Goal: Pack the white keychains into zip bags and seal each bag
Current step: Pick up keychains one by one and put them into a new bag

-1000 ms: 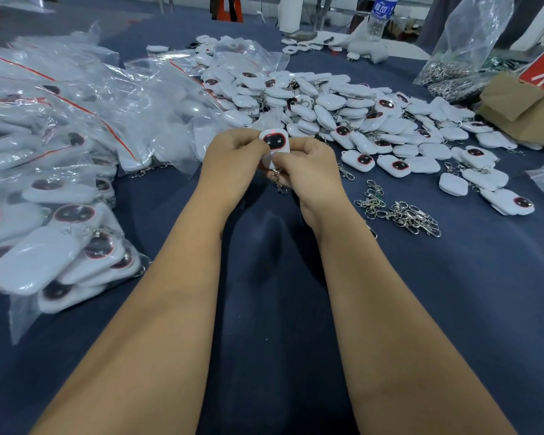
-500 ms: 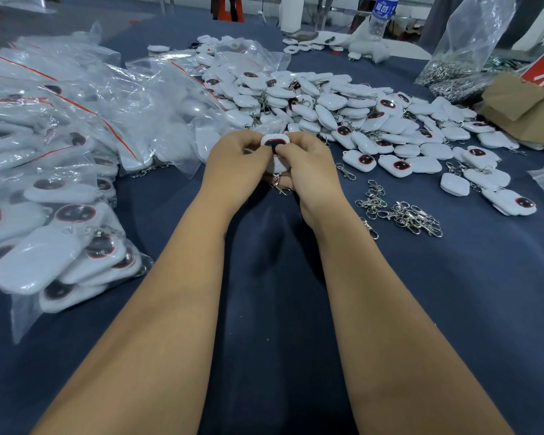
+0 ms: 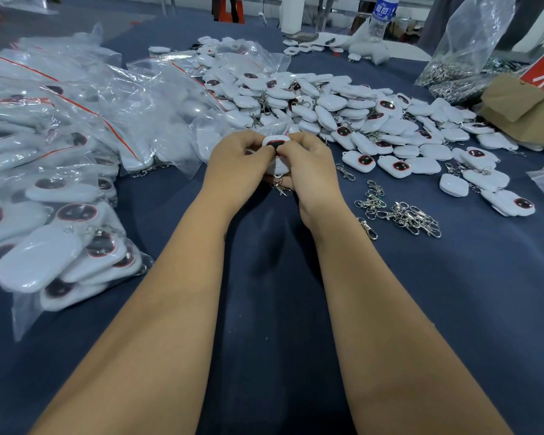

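My left hand (image 3: pixel 239 166) and my right hand (image 3: pixel 311 171) meet over the middle of the table and both pinch one white keychain (image 3: pixel 277 142) with a dark red-rimmed window. Its metal clasp (image 3: pixel 281 188) dangles below my fingers. Whether a zip bag is around it I cannot tell. A big heap of loose white keychains (image 3: pixel 343 111) lies just beyond my hands. Clear zip bags (image 3: pixel 60 127) with red seal strips, filled with keychains, are piled along the left side.
Loose metal clasps (image 3: pixel 402 211) lie right of my right wrist. A clear bag of metal parts (image 3: pixel 462 58), a brown cardboard box (image 3: pixel 522 105) and a water bottle (image 3: pixel 380 14) stand at the far right. Blue cloth (image 3: pixel 280 309) covers the table.
Both hands have closed in tighter around the keychain and sunk slightly, so my fingers now cover more of its dark window.
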### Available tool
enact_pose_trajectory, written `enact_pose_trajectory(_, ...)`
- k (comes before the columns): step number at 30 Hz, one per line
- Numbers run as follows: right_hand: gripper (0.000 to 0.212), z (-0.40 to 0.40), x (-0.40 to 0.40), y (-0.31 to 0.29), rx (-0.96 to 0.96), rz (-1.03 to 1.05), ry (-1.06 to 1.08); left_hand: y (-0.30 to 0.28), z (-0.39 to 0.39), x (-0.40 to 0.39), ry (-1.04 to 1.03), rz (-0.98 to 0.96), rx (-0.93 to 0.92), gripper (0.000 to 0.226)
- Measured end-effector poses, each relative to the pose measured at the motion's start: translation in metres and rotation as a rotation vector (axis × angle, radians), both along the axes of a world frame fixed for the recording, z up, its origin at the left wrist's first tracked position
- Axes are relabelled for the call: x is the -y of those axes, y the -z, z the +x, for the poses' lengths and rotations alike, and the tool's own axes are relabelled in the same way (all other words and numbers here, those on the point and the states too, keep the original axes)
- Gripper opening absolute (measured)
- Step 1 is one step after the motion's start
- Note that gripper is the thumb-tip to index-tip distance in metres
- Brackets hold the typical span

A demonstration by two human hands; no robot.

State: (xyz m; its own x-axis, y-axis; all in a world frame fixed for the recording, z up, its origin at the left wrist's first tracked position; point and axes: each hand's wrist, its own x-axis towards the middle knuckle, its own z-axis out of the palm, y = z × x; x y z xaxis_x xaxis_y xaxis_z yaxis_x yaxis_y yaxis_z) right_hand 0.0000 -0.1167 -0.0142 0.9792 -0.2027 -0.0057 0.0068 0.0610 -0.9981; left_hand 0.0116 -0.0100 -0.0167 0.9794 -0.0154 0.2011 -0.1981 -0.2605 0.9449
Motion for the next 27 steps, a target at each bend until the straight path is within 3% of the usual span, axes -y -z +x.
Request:
enact_pose_trajectory(11, 0.018, -0.002, -0.001, -0.002, -0.009, -0.008, -0.021, 0.000, -0.001, 0.000, -0.032, -0.009, 0.011, 0.015)
enact_pose_trajectory(16, 0.008, -0.006, -0.003, -0.009, 0.044, 0.154, 0.197, 0.000, 0.002, -0.001, -0.111, -0.120, -0.005, 0.020)
enact_pose_trajectory(23, 0.010, -0.006, 0.004, -0.011, 0.067, 0.219, 0.324, 0.009, 0.006, -0.005, -0.201, 0.042, 0.091, 0.038)
enact_pose_trajectory(27, 0.009, -0.008, 0.004, -0.014, 0.205, 0.278, 0.334, 0.008, 0.007, -0.005, -0.231, 0.109, 0.057, 0.020)
